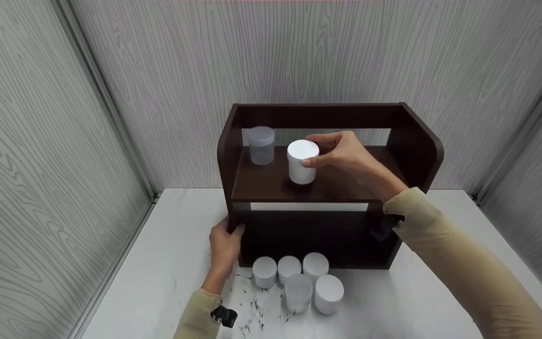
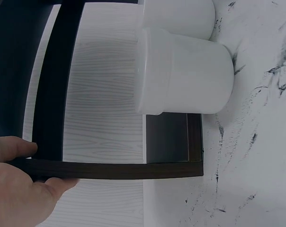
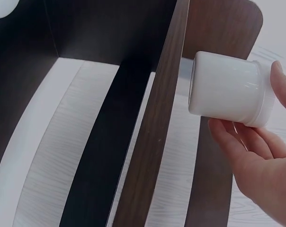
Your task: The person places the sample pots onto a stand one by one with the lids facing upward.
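A white lidded jar [image 1: 302, 170] is pinched between the thumb and fingers of my right hand [image 1: 350, 153], upright over the upper board of a dark brown two-tier shelf [image 1: 271, 188]. In the right wrist view the jar [image 3: 223, 87] appears near the board's front edge; whether its base touches the board I cannot tell. To its left on that board stands a translucent jar [image 1: 261, 147]. Down at the shelf's left side panel [image 2: 110, 170], my left hand [image 1: 224, 244] grips the panel's edge, thumb on one face and fingers on the other.
In front of the shelf, several jars stand close together on the white table [image 1: 158, 263]: white ones [image 1: 329, 294] and a translucent one [image 1: 298, 293]. Dark marks streak the tabletop beside them. Wood-grain walls [image 1: 195, 61] enclose the back and sides.
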Demonstrator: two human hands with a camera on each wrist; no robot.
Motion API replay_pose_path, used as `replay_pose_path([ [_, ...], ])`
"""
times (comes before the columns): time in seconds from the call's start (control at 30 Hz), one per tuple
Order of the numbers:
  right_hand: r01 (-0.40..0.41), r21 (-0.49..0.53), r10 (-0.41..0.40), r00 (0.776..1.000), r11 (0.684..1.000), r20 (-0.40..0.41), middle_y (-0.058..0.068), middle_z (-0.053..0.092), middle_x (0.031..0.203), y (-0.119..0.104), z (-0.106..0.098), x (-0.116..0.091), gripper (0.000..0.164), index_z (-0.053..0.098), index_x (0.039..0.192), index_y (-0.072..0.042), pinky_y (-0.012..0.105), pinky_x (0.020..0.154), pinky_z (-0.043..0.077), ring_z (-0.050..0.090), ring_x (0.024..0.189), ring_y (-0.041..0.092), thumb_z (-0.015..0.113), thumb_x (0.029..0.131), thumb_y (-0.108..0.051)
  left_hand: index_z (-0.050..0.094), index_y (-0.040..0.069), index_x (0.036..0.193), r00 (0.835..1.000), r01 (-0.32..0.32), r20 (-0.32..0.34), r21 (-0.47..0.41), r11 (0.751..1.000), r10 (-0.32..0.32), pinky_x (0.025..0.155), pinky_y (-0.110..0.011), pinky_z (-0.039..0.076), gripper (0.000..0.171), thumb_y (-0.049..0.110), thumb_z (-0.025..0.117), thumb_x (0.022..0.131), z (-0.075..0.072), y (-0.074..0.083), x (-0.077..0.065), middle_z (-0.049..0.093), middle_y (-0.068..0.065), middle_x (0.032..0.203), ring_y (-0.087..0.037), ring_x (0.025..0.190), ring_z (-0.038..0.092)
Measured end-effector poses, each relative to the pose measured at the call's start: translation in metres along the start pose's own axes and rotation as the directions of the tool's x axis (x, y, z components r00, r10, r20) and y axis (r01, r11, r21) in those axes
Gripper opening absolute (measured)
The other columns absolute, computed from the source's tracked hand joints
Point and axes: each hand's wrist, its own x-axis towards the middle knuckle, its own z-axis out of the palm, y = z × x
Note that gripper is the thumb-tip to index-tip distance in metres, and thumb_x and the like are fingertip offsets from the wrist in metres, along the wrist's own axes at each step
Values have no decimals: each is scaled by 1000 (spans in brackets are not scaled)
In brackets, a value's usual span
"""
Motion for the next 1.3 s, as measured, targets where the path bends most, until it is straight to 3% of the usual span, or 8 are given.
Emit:
replay_pose_path([
  [0.5, -41, -50, 41, 999, 998, -7, 12, 70, 135, -2, -2, 40, 67, 66, 141, -2, 36, 110, 46, 62, 127, 21, 94, 80, -11, 60, -13, 138, 1000, 22, 3, -14, 1000, -22, 105, -51, 50, 41, 2, 63, 100, 0, 0, -1, 67, -28, 130, -39, 125, 63],
  [0.7, -71, -24, 71, 998, 997, -3, 13, 71, 132, 2, -3, 49, 67, 66, 141, -1, 36, 105, 50, 66, 120, 20, 93, 81, -9, 61, -12, 137, 1000, 24, -5, -6, 1000, -24, 105, -51, 50, 40, 2, 64, 100, 0, 1, -3, 68, -28, 130, -38, 124, 63],
  [1.03, -146, 47, 146, 989, 988, 2, 15, 72, 125, 6, -5, 59, 65, 64, 142, -1, 49, 108, 48, 68, 106, 19, 90, 83, -2, 62, -13, 137, 1000, 20, -8, -19, 1000, -20, 105, -52, 49, 40, 1, 64, 99, 1, 3, -5, 68, -28, 129, -39, 124, 63],
  [1.3, -179, 68, 178, 984, 982, 26, 15, 72, 125, 8, -2, 64, 67, 60, 146, 0, 44, 106, 50, 69, 109, 21, 88, 85, 1, 58, -13, 140, 999, 31, 9, -18, 999, -31, 109, -51, 47, 43, 3, 63, 100, -1, 4, -7, 66, -27, 133, -39, 129, 60],
])
